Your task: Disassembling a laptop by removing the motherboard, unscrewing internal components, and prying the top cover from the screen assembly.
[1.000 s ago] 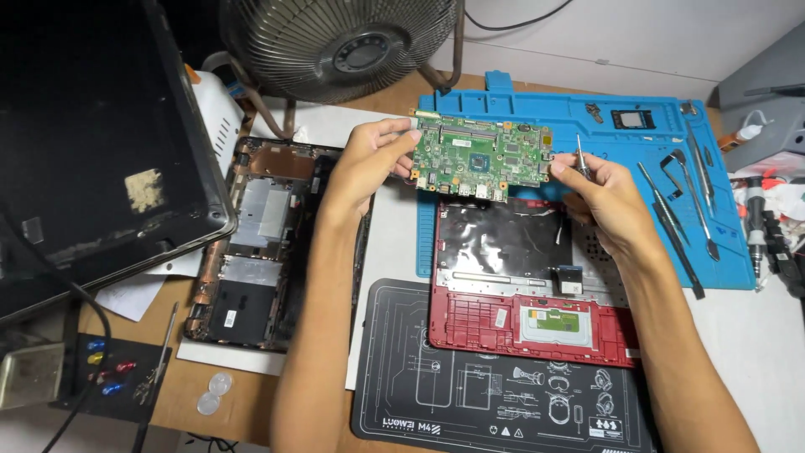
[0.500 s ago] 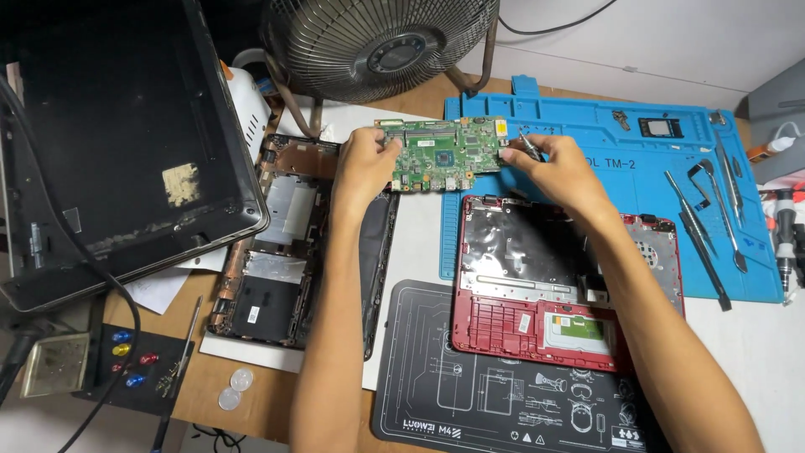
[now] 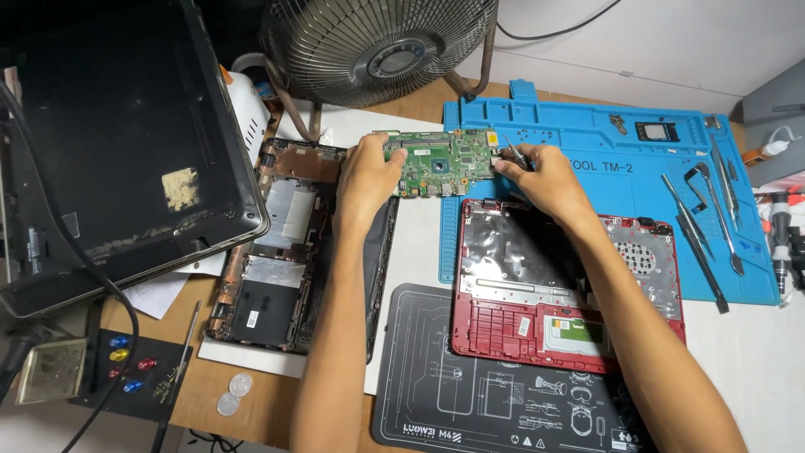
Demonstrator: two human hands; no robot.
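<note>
Left hand: your left hand is gripping the left end of the green circuit board, fingers closed over its edge.
Right hand: your right hand is touching the board's right end, and its fingers are also pinched around a thin metal tool that is poking up between them.
Circuit board: you are holding it level between both hands, above the desk at the left edge of the blue work mat, just beyond the red laptop shell; whether it is resting on anything, you cannot tell.
Red laptop shell: it is lying open side up under your right forearm, partly on the blue mat and partly on the black mat.
Dark laptop base: a second opened laptop base is sitting to the left of your left arm, on a white sheet.
Screen panel: a large dark screen panel is leaning at the far left.
Fan: a metal fan is standing behind the board.
Tools: tweezers and picks are lying on the right part of the blue mat, well apart from your hands.
Small things: two coins are lying on the wooden desk near its front edge.
</note>
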